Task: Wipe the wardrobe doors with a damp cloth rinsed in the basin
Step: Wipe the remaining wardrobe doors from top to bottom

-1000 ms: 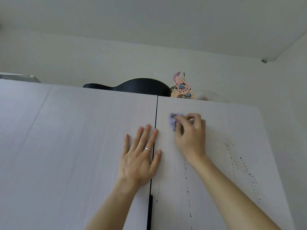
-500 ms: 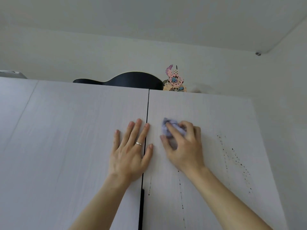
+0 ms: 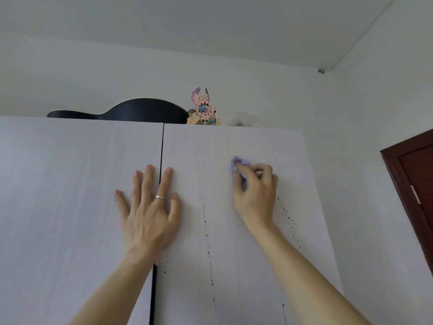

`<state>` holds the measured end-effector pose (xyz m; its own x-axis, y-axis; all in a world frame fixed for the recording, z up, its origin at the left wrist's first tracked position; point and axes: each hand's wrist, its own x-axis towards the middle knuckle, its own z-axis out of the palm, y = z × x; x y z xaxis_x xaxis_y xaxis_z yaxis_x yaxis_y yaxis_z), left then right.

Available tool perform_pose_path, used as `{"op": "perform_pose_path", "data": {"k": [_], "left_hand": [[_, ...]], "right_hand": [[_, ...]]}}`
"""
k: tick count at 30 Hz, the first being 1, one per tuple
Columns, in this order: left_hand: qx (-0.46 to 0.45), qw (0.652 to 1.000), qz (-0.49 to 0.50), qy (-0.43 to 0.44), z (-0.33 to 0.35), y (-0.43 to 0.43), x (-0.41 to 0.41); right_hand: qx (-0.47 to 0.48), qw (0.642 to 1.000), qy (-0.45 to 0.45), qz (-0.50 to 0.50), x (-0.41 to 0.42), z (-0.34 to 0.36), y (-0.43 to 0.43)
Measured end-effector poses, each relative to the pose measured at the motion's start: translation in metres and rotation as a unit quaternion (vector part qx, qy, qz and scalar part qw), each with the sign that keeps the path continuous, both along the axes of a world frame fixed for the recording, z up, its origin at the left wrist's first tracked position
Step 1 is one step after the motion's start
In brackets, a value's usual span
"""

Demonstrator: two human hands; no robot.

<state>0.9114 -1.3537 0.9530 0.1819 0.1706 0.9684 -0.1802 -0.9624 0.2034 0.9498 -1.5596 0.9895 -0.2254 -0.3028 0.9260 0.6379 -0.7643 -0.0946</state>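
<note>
Two pale wood-grain wardrobe doors fill the view, the left door [image 3: 70, 195] and the right door [image 3: 201, 156], split by a dark vertical gap. My right hand [image 3: 255, 195] grips a small bunched lilac cloth [image 3: 237, 164] and presses it on the upper part of the right door. My left hand [image 3: 150, 207] lies flat with spread fingers across the gap, a ring on one finger. Lines of dark water drips [image 3: 208, 249] run down the right door below the cloth. No basin is in view.
On top of the wardrobe sit a black curved case [image 3: 131, 111], a pink and tan ornament [image 3: 203, 111] and something white [image 3: 243, 119]. A dark red door frame [image 3: 412, 195] stands at the right, past a strip of white wall.
My right hand has slid the cloth rightwards across the right door, away from the gap. My left hand stays flat over the gap. The view has swung right, bringing in the red door frame.
</note>
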Motion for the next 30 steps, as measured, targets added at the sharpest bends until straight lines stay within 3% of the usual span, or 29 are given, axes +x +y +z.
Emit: {"op": "perform_pose_path", "data": {"k": [3, 5, 6, 9, 11, 14, 17, 19, 21, 22, 24, 26, 27, 28, 30], "left_hand": [[0.006, 1.000, 0.015, 0.003, -0.002, 0.002, 0.001], [0.005, 1.000, 0.019, 0.004, -0.003, -0.001, 0.001], [0.003, 1.000, 0.021, 0.003, -0.003, -0.003, 0.001], [-0.004, 1.000, 0.021, 0.005, -0.003, -0.004, -0.002], [-0.002, 1.000, 0.021, 0.003, -0.002, -0.004, -0.001], [-0.007, 1.000, 0.017, -0.001, -0.003, -0.005, 0.000], [-0.010, 1.000, 0.011, -0.002, -0.004, -0.005, 0.001], [-0.006, 1.000, 0.010, -0.004, -0.003, -0.004, 0.000], [-0.006, 1.000, 0.010, -0.001, -0.005, -0.005, 0.000], [-0.009, 1.000, 0.011, -0.001, -0.007, -0.005, 0.000], [-0.014, 1.000, 0.013, 0.001, -0.009, -0.006, 0.001], [-0.015, 1.000, 0.014, 0.000, -0.008, -0.009, 0.001], [-0.017, 1.000, 0.014, -0.001, -0.006, -0.009, 0.001], [-0.018, 1.000, 0.012, -0.001, -0.006, -0.008, 0.001], [-0.015, 1.000, 0.004, -0.003, -0.005, -0.009, 0.000]], "right_hand": [[-0.215, 0.976, -0.040, -0.014, -0.004, -0.049, 0.008], [-0.294, 0.954, -0.043, -0.033, 0.000, -0.036, -0.019], [-0.277, 0.959, -0.049, -0.045, 0.003, -0.020, -0.033], [-0.050, 0.998, 0.001, -0.032, 0.016, 0.029, -0.077], [0.058, 0.997, 0.042, -0.004, 0.016, 0.031, -0.084], [0.047, 0.999, 0.011, -0.010, 0.014, -0.020, -0.058], [-0.081, 0.996, 0.020, -0.033, 0.011, -0.091, -0.039], [-0.188, 0.981, 0.010, -0.048, 0.007, -0.097, -0.052], [-0.226, 0.970, 0.006, -0.092, 0.009, -0.075, -0.073], [-0.198, 0.974, 0.004, -0.112, 0.011, -0.058, -0.082], [-0.049, 0.993, 0.049, -0.095, 0.016, -0.022, -0.094], [0.130, 0.984, 0.113, -0.040, 0.017, 0.001, -0.089], [0.173, 0.977, 0.124, -0.035, 0.015, 0.006, -0.075], [0.174, 0.977, 0.116, -0.039, 0.012, 0.005, -0.056], [0.058, 0.996, 0.059, -0.040, 0.008, -0.013, -0.013]]}}
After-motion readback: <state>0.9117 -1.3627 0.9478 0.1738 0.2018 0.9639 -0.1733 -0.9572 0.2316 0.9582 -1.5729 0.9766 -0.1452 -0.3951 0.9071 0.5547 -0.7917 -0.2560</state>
